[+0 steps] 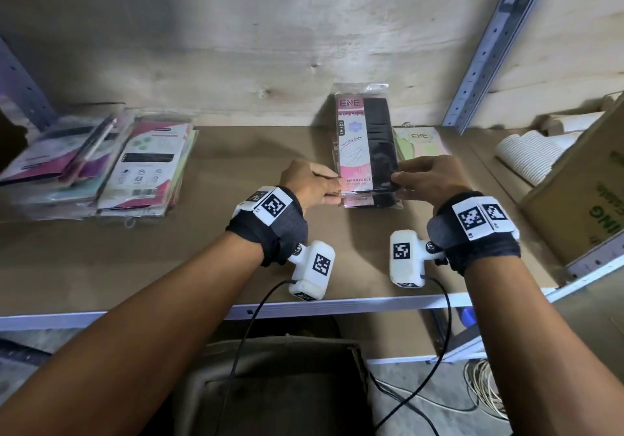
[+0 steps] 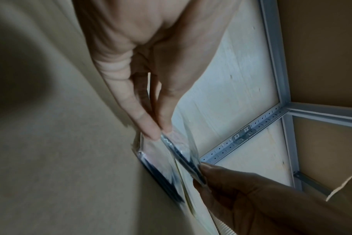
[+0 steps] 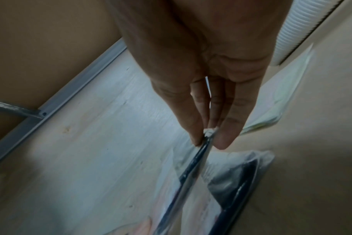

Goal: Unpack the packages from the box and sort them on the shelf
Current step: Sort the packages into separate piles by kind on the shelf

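Both forearms reach over the brown shelf board; left hand and right hand pinch the near corners of a clear-wrapped pink-and-black "ENE" package, marked "Variety Color", above 1 like packet mid-shelf, beside a pale green "ENE" packet.

I see a pale plank back wall, knotted and stained, lit unevenly with shadow toward the left. A perforated grey metal upright climbs on the right. Below the brown board, a bare floor shows dimly with black cables and what may be coiled cord.
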The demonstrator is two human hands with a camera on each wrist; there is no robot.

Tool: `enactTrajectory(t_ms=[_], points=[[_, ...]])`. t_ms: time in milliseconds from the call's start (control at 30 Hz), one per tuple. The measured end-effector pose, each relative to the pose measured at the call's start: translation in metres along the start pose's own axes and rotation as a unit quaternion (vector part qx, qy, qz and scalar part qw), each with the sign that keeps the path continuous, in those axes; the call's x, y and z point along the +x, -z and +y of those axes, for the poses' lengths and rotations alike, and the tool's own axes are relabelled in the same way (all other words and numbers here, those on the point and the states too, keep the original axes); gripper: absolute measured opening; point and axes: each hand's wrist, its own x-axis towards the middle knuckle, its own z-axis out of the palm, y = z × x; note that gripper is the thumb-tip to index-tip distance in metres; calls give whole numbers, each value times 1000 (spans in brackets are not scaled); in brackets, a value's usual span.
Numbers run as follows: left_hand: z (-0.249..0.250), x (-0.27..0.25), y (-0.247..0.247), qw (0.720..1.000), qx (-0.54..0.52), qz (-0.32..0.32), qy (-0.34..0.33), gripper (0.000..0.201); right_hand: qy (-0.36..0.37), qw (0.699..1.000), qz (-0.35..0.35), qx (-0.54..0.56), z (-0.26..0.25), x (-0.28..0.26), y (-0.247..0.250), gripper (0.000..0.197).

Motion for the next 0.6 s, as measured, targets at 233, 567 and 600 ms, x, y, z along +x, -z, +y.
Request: enactTrajectory(t_ms=[233,567,600], points=[[-4,2,-10,1000,9,-8,12,33,13,991,33,-131,4,1,0,24],[-8,8,-11,999,45,5,20,36,11,986,25,-163,1,-3,3,24],[-8,8,-11,999,48,6,20,36,9,986,24,-163,0,-3,3,24]])
